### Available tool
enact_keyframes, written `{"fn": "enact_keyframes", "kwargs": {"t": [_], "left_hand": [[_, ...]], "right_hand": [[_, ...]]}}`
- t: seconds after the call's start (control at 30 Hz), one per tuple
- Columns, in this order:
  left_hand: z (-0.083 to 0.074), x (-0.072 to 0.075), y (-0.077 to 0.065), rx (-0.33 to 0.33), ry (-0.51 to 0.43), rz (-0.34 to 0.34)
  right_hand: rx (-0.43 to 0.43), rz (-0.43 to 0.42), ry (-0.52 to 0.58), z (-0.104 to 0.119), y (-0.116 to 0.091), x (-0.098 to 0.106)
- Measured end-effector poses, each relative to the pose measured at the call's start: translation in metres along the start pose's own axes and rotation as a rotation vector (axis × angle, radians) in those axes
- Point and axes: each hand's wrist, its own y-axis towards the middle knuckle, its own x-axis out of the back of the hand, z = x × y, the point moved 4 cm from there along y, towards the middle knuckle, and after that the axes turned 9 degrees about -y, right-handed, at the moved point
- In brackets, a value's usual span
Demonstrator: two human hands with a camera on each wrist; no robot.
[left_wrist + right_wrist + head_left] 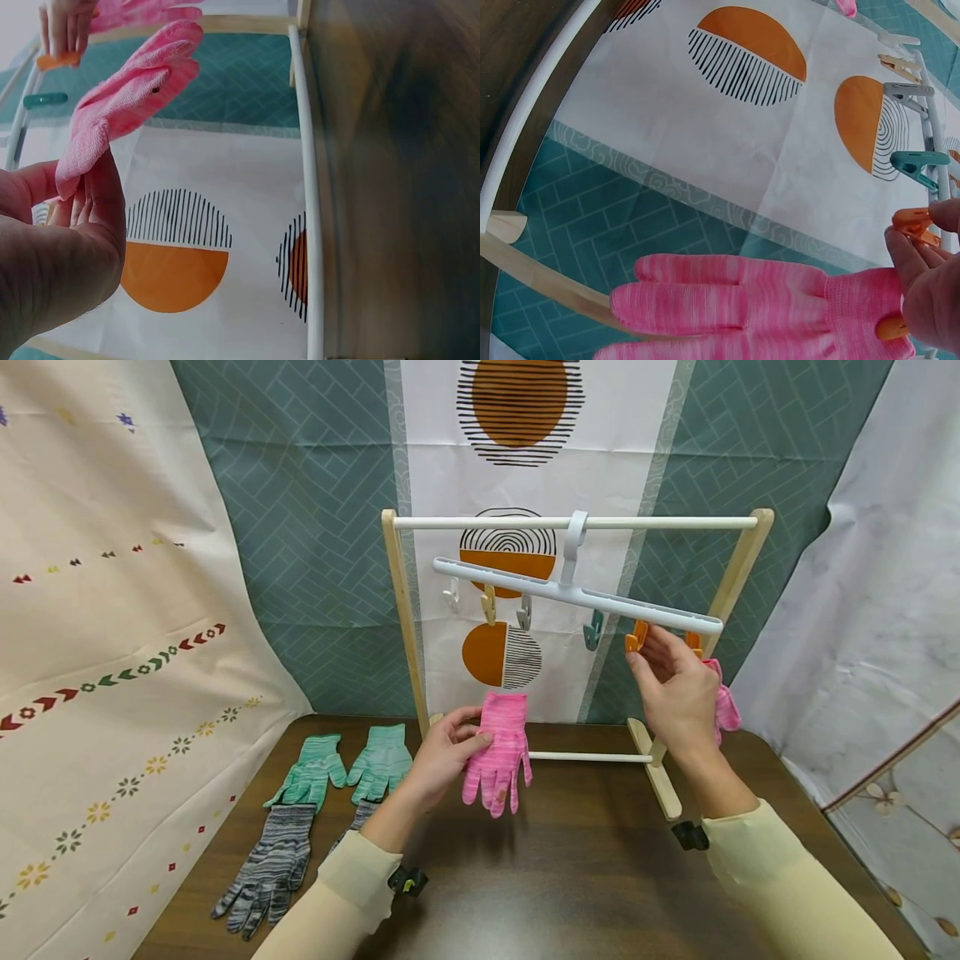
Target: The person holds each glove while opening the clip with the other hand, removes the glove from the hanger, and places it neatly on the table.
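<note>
My left hand (455, 752) pinches a pink glove (504, 752) near its cuff, between thumb and fingers; the glove's fingers point down in front of the rack. With my right hand (678, 689) I pinch an orange clip (637, 636) on the white hanger (577, 595). A second orange clip (693, 643) grips the cuff of another pink glove (780, 300), which hangs behind my right hand in the head view. The hanger tilts down to the right. Further left along it are a teal clip (593, 630), a grey clip (524, 612), a beige clip (489, 605) and a white clip (452, 596).
The hanger hooks over the top bar (675, 522) of a wooden rack (401, 610) on the dark table (570, 893). Two green gloves (311, 768) lie at the left, with a grey striped glove (270, 860) in front and another partly under my left forearm.
</note>
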Motion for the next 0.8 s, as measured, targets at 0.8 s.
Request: {"fn": "enact_keyframes", "kwargs": {"t": [0.8], "left_hand": [[0.010, 0.024, -0.020, 0.048, 0.053, -0.055]], "right_hand": [[0.024, 0.029, -0.016, -0.001, -0.005, 0.004]]}}
